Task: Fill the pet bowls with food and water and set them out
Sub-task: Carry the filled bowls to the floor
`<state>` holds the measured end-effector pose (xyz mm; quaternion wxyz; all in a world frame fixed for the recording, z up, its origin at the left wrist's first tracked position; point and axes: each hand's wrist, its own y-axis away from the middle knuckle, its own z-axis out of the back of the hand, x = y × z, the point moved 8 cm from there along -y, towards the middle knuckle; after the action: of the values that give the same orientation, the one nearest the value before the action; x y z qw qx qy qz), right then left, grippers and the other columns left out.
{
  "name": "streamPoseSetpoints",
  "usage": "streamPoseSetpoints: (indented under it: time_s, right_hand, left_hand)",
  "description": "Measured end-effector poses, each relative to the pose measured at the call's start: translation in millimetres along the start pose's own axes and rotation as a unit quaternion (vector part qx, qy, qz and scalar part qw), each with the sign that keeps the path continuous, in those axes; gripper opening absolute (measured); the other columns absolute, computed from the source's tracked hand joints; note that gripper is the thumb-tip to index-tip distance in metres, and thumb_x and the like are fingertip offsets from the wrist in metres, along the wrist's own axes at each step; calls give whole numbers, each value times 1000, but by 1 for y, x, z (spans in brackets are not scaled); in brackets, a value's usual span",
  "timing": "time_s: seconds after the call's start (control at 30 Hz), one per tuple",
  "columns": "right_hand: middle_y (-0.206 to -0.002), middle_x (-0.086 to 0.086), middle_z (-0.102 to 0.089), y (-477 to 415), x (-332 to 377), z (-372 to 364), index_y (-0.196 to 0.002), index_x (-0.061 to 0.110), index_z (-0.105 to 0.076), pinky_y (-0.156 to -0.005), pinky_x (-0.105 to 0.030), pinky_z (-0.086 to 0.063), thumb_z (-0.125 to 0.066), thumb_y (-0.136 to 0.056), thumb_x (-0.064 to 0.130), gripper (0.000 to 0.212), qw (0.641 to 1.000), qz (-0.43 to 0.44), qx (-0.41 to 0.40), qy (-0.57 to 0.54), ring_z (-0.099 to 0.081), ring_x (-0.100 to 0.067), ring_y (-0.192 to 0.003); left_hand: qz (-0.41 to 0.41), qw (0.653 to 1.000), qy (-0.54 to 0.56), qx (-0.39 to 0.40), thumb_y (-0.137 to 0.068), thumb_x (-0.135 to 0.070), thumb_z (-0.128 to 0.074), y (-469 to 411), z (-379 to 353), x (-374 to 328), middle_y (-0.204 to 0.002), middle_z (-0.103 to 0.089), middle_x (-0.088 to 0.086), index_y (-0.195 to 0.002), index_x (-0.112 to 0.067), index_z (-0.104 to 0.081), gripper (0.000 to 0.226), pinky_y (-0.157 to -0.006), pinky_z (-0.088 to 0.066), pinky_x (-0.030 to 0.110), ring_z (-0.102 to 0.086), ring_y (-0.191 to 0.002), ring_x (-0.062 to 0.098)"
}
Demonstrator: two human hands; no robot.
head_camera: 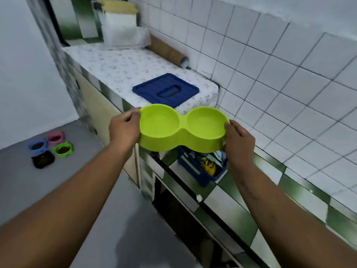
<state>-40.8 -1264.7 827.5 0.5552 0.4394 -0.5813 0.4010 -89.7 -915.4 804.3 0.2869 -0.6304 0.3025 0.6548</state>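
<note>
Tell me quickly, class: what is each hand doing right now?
Left hand: closed on the left end of the green double bowl.
Right hand: closed on the bowl's right end.

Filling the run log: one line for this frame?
step: carrying double bowl | left hand: on left end | right hand: on right end | both wells: empty | four small bowls: on floor, dark contents
</note>
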Motion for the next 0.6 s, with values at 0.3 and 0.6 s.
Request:
streamPoseSetpoints:
  time_s: [0.3, 0.6]
  right_hand:
    - [-102, 9, -70, 75, -15, -196, -122, 15, -70, -96, -44, -55, -67, -91, 23, 31, 996, -5, 74, 38, -64, -8, -95]
    - [-93, 16, -68, 143, -60, -420, -114, 22, -72, -92, -53, -56, -67, -92, 24, 23, 972, -56, 224, 38, -64, -8, -93]
  left_hand:
    - [-31, 992, -31, -115, -91, -31, -64, -72, 201, -10, -98, -78, -2, -106, -19, -81, 25, -83, -60, 41, -69, -87, 10]
    - [11, 979, -7, -206, -89, -35, -65, -149, 395, 14, -94, -79, -6, -98, -31, -82, 20, -79, -61, 50, -71, -85, 17]
